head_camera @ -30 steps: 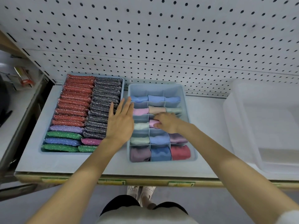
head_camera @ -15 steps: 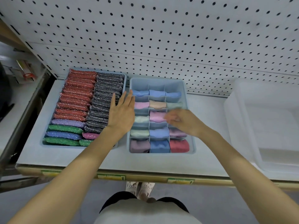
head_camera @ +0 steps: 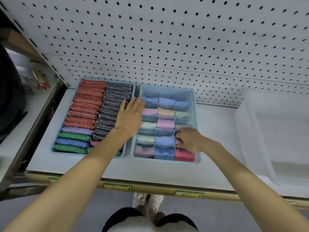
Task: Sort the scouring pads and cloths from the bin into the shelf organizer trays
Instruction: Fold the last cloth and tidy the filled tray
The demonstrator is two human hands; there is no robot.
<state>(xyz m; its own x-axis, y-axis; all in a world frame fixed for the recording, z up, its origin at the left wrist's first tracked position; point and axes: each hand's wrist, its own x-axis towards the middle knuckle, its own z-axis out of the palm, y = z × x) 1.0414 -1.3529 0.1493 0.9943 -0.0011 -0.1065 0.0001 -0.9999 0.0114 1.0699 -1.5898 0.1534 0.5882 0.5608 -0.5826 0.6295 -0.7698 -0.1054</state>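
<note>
Right hand (head_camera: 189, 139) has moved. 1 s ago it was on the pink cloth (head_camera: 165, 123) in the centre cell, third row from the front of the cloth tray (head_camera: 167, 88). 0.5 s ago it was hovering over the right column. Now it's down in the right column, second cell from the front, fingers curled onto the mauve cloth (head_camera: 178, 141) there and gripping its left edge. Most of that cloth is hidden under the hand.

The pink cloth is now uncovered and sits folded in its cell, nothing touching it.

Left hand (head_camera: 132, 114) is basically unchanged: flat, fingers straight and slightly spread, palm down across the gap between the pad tray (head_camera: 124, 154) and the cloth tray. Fingertips reach the cloth tray's left rim near the back. It holds nothing. Can't tell if the palm is pressing on the dark pads (head_camera: 115, 97) or just above them.

Pad tray as before: red pads (head_camera: 87, 104) in the left row, dark pads in the right row, green, blue and purple ones at the front.

The other cloths haven't moved, one per cell; the back row of cells shows none.

Clear bin (head_camera: 250, 131) still sits on the shelf (head_camera: 83, 166), right of the trays and apart from them.
</note>
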